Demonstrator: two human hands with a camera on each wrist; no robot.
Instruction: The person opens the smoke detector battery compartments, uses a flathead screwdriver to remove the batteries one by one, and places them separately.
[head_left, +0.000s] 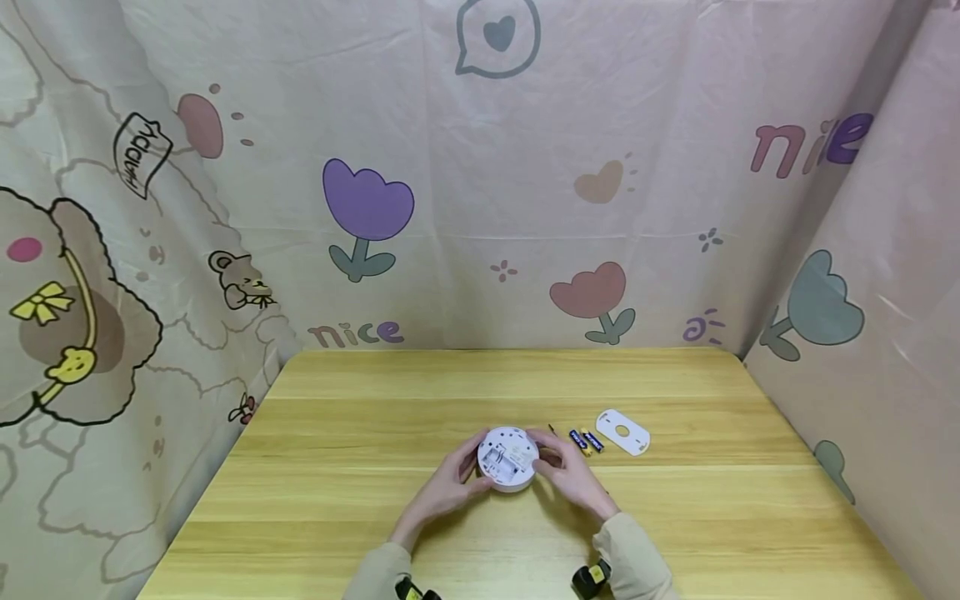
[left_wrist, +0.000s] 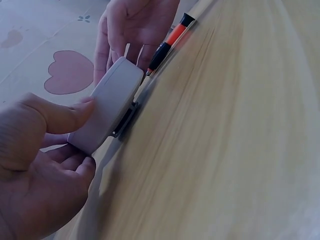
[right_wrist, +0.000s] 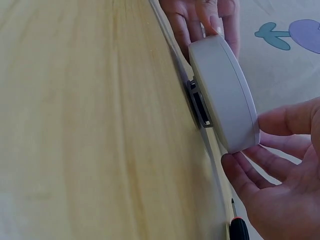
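A round white battery-powered device (head_left: pixel 508 459) is between my two hands, its back with an uncovered battery compartment facing up. My left hand (head_left: pixel 450 482) grips its left rim, thumb on the near side. My right hand (head_left: pixel 572 475) holds the right rim between thumb and fingers. Under the device, a dark bracket-like part (right_wrist: pixel 199 103) shows in the right wrist view, close to the table; whether it touches is hard to tell. Two blue batteries (head_left: pixel 585 441) lie right of my right hand. An orange and black screwdriver (left_wrist: pixel 171 42) lies beyond the device in the left wrist view.
A white oblong plate (head_left: pixel 636 437) with a round hole lies right of the batteries on the wooden table (head_left: pixel 360 417). A printed curtain (head_left: pixel 480 167) hangs behind the table and along both sides. In the head view my right hand mostly hides the screwdriver.
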